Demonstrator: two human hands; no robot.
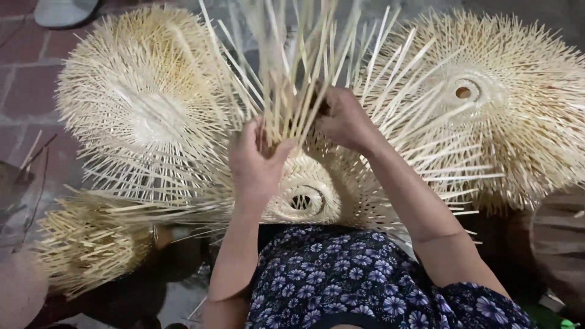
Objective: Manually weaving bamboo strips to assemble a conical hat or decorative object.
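Note:
A half-woven bamboo piece (304, 198) with a round centre hole rests against my lap, its loose pale strips fanning upward. My left hand (256, 161) is closed around a bunch of upright bamboo strips (286, 79) just above the woven part. My right hand (344, 119) pinches strips of the same bunch from the right side, fingers curled in. Both hands are close together at the base of the bundle. The fingertips are partly hidden by the strips.
Other woven bamboo pieces with spiky strip ends lie around: a large one at upper left (140, 109), one with a small hole at upper right (481, 97), a smaller one at lower left (91, 244). Brick floor (24, 85) shows at left. My blue floral clothing (353, 280) fills the bottom.

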